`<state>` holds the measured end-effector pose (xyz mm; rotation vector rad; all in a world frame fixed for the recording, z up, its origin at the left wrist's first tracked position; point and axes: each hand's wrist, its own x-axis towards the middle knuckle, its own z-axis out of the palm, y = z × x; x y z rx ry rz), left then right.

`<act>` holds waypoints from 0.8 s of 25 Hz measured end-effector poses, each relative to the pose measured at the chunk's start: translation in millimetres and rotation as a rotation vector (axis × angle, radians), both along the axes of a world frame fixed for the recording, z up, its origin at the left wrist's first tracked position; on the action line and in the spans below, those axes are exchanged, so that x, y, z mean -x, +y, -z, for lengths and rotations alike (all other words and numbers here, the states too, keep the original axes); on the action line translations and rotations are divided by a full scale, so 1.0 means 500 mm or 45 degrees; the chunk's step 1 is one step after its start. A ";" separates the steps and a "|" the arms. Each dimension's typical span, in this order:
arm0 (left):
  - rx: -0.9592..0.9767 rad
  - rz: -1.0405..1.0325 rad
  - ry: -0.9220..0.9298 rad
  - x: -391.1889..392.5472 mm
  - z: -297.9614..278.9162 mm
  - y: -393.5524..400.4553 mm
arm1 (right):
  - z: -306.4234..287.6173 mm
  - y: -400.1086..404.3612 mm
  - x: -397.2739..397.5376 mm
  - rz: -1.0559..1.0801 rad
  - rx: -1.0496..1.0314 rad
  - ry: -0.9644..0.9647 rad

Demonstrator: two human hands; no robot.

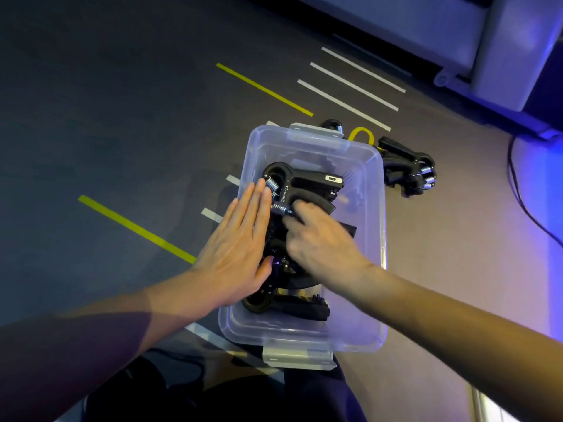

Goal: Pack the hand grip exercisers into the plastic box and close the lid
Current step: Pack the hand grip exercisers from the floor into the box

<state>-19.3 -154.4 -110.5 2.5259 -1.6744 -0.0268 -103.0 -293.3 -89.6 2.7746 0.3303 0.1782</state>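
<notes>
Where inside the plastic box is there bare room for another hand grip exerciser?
Bare floor shows along the plastic box's right wall and the near end by the latch. The middle is crowded: packed exercisers, left hand flat, right hand gripping one. More exercisers wait outside.

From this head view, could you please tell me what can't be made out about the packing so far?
- Count of grip exercisers in the plastic box: both hands cover the middle of the pile.
- What the right hand holds: its fingertips are blurred and curl out of sight.
- Exercisers on the floor: partly behind the box rim, overlapping.
- The lid: nowhere in view.
</notes>
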 end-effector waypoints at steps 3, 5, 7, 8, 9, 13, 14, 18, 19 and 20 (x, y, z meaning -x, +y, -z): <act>-0.049 0.029 -0.042 -0.004 0.000 -0.006 | 0.058 0.034 0.022 0.004 -0.222 0.004; -0.171 0.058 -0.122 -0.005 -0.004 -0.009 | 0.090 0.033 0.043 0.025 -0.422 0.073; -0.265 0.079 -0.199 -0.001 -0.002 -0.012 | 0.104 0.021 0.064 0.082 -0.655 0.202; -0.320 0.089 -0.215 0.000 -0.007 -0.015 | 0.112 0.013 0.072 0.140 -0.749 0.196; -0.346 0.093 -0.211 0.001 -0.011 -0.017 | 0.112 0.007 0.077 0.234 -0.795 0.160; -0.151 0.071 -0.071 -0.001 0.001 -0.006 | 0.103 -0.011 0.073 0.674 -0.523 0.204; -0.131 0.073 -0.059 -0.001 0.004 -0.004 | 0.106 -0.015 0.071 0.715 -0.466 0.236; -0.080 0.064 -0.081 -0.002 0.014 -0.004 | 0.120 -0.017 0.050 0.791 -0.432 0.273; -0.065 0.063 -0.088 -0.001 0.016 -0.004 | 0.121 -0.013 0.043 0.824 -0.448 0.271; -0.065 0.062 -0.090 -0.002 0.018 -0.003 | 0.124 -0.007 0.037 0.840 -0.475 0.258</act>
